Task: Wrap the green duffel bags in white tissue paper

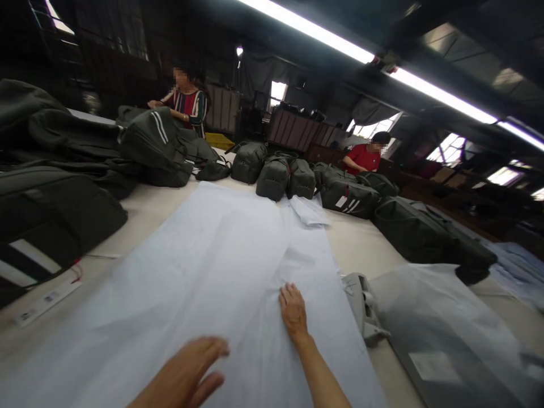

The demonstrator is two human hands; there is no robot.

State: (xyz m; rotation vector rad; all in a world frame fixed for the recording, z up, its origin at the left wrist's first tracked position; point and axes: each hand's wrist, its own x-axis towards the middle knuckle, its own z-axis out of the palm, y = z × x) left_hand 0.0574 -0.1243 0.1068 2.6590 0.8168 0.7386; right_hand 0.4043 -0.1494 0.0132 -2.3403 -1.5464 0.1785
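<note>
A large pale, thin, creased sheet (221, 243) is spread flat over the table in front of me. My right hand (293, 310) rests on it, palm down, with the fingers stretched out and close together. Nearer to me, my left hand (189, 368) hovers over or just touches the sheet; thumb and fingers are apart, and motion smears it a little. Neither hand holds anything. Toward the far end of the sheet lies a smaller folded pale piece (309, 212).
A grey tape dispenser (363, 306) stands at the sheet's right edge, beside a dark bag in clear plastic (450, 334). Dark green bags (348, 195) line the far side; a striped, tagged one (55, 226) lies left. Two people (198, 110) (363, 156) work beyond.
</note>
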